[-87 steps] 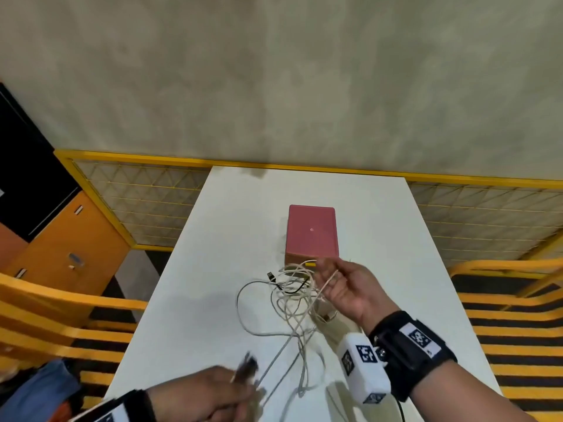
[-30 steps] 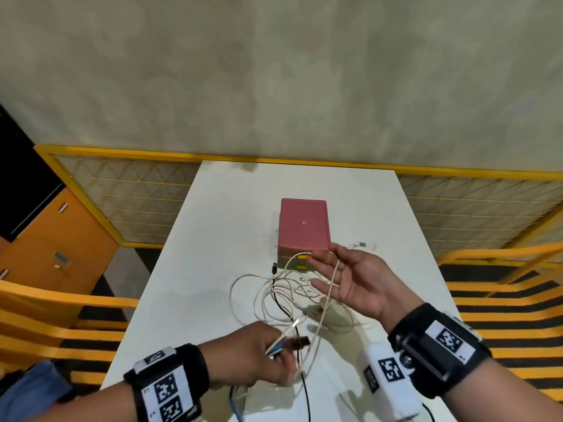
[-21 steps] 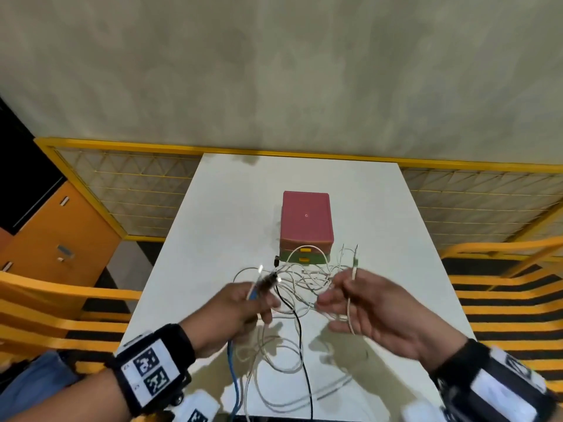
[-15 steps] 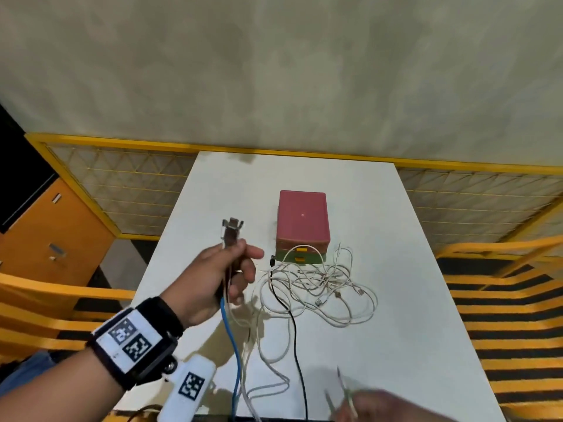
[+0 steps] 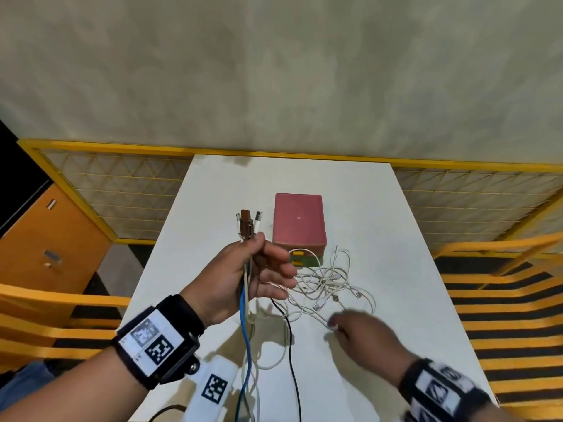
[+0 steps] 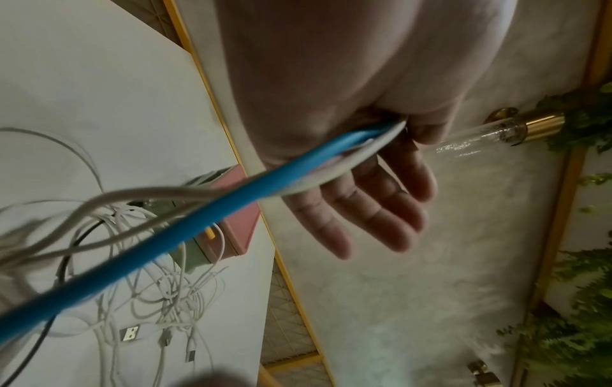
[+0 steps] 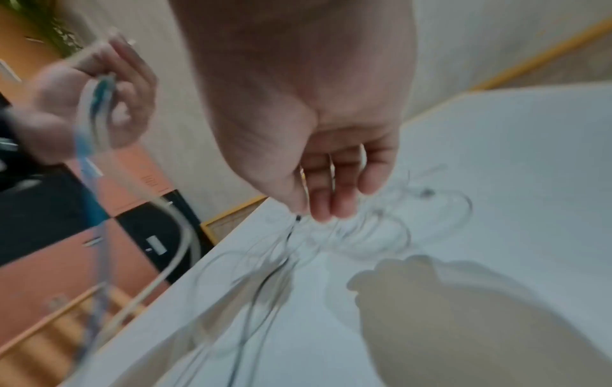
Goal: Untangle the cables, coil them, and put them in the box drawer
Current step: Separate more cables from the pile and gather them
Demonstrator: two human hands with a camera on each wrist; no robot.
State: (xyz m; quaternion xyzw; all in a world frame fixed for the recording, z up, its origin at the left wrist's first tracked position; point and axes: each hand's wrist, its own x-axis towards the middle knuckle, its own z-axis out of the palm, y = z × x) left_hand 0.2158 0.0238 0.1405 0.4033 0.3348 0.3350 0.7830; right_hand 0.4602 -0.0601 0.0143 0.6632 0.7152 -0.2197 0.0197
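Observation:
My left hand (image 5: 259,266) is raised above the table and grips a bundle of cable ends, whose plugs (image 5: 247,226) stick up from the fist. A blue cable (image 5: 246,336) and white ones hang from it to the table's front edge; the left wrist view shows the blue cable (image 6: 185,235) crossing the palm. A tangle of white cables (image 5: 327,281) lies before the pink box (image 5: 298,220), whose green drawers (image 5: 304,259) are shut. My right hand (image 5: 335,325), blurred, reaches down with its fingertips (image 7: 319,209) at a white strand; whether they pinch it is unclear.
A black cable (image 5: 291,345) runs from the tangle to the near edge. The white table (image 5: 380,208) is ringed by a yellow mesh fence (image 5: 122,193). Yellow chair slats stand on both sides, and an orange cabinet (image 5: 45,239) is at the left.
My left hand has lifted the bundle of plug ends a little higher and nearer the box. My right hand has come forward from the near edge to the white tangle.

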